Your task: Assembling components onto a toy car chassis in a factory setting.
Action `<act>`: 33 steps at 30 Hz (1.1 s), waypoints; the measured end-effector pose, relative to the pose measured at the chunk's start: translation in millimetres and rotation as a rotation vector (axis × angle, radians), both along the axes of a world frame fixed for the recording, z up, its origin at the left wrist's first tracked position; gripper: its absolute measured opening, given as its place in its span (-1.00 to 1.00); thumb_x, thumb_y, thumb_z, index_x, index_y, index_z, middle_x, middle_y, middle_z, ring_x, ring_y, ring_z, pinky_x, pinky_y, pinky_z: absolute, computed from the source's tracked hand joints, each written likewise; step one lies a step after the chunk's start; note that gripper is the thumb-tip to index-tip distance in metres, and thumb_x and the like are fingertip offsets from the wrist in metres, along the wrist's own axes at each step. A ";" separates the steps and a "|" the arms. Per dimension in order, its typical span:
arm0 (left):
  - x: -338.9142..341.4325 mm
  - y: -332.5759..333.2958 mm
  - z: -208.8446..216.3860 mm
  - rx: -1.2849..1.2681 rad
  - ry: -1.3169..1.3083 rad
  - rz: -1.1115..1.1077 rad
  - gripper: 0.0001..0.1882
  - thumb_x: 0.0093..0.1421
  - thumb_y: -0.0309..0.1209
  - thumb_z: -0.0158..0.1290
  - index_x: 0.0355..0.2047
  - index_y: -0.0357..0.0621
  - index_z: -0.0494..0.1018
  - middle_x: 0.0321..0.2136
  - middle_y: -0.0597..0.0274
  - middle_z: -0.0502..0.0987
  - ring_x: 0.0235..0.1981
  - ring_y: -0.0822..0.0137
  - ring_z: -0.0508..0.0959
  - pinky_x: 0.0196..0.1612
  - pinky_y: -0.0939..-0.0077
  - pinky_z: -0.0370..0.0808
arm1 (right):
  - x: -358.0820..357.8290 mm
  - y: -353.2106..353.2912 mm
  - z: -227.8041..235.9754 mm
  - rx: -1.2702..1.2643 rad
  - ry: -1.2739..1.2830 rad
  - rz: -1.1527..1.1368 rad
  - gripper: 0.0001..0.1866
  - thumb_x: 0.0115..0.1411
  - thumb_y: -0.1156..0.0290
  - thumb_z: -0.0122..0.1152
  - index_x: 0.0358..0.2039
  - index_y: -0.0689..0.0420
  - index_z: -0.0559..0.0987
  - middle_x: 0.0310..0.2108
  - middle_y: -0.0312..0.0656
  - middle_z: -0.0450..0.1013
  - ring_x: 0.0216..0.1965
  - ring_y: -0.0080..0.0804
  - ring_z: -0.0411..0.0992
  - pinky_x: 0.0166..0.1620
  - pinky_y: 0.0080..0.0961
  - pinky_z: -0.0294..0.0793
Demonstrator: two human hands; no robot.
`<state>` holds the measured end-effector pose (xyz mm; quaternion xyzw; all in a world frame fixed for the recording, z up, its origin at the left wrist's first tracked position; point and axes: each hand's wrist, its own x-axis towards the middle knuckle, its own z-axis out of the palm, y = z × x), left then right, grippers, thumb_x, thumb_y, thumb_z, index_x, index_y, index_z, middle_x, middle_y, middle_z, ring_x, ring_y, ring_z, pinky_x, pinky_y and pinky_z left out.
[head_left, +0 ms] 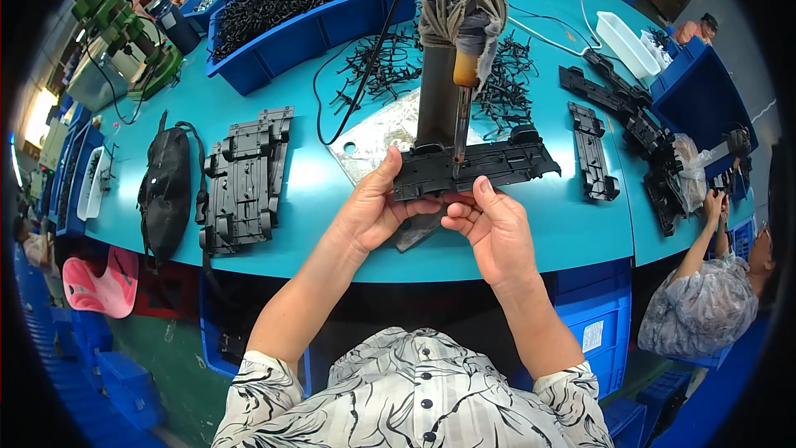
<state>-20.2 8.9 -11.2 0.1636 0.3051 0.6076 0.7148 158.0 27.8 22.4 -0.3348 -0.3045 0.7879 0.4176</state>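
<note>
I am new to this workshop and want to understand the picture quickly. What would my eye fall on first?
At the centre, the left hand and right hand hold a long black plastic part against the tip of an upright soldering iron, its handle wrapped in cloth. Behind it, a blue bin full of small black pieces stands on the turquoise table; stacked black parts lie to the left.

- Long chassis part [473, 168]: black plastic, matt, ribbed moulding; held between left hand [373, 211] and right hand [493, 228].
- Soldering iron [463, 75]: wooden handle, worn tan; bare metal shaft, dull sheen.
- Rag [464, 8] wrapped round the handle: frayed grey-brown cloth, rough.
- Plate [377, 137] under the stand: scuffed metal, pale grey.
- Table [315, 191]: smooth teal top, slight gloss.
- Bin [307, 33]: blue plastic, semi-glossy.
- Pouch [166, 191]: black fabric, soft sheen.
- Stacked parts [245, 178]: matt black plastic.
</note>
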 end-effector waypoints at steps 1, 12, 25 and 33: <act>0.1 -0.2 0.4 -0.001 0.003 0.001 -0.39 0.25 0.06 -0.10 -0.01 -0.28 0.35 -0.19 0.00 0.55 -0.23 0.20 0.61 -0.26 0.39 0.65 | 0.3 0.0 -0.1 0.000 -0.002 -0.003 -0.63 0.30 0.17 0.05 -0.23 0.29 0.50 -0.33 -0.12 0.49 -0.39 -0.50 0.46 -0.27 -0.49 0.57; -2.2 0.5 -0.1 0.004 0.025 -0.035 -0.38 0.23 0.08 -0.08 -0.02 -0.27 0.36 -0.18 0.03 0.55 -0.21 0.22 0.61 -0.22 0.36 0.64 | 1.8 -1.8 -2.2 0.002 0.007 0.002 -0.63 0.31 0.18 0.03 -0.22 0.30 0.49 -0.29 -0.09 0.50 -0.38 -0.50 0.46 -0.26 -0.49 0.57; -0.1 0.2 -1.6 0.010 0.007 -0.012 -0.38 0.23 0.09 -0.08 -0.01 -0.26 0.35 -0.17 0.03 0.55 -0.21 0.22 0.61 -0.23 0.36 0.64 | 0.1 -2.7 -1.3 0.005 0.006 -0.009 -0.64 0.31 0.18 0.04 -0.23 0.29 0.49 -0.30 -0.10 0.50 -0.39 -0.49 0.46 -0.26 -0.48 0.57; 6.1 -9.2 3.9 0.023 0.072 -0.039 -0.46 0.30 -0.01 -0.13 -0.01 -0.29 0.34 -0.16 0.03 0.54 -0.17 0.21 0.59 -0.17 0.32 0.61 | 9.9 -9.3 -13.0 -0.037 0.022 -0.034 -0.66 0.30 0.20 0.05 -0.23 0.28 0.49 -0.32 -0.11 0.50 -0.38 -0.47 0.48 -0.27 -0.46 0.58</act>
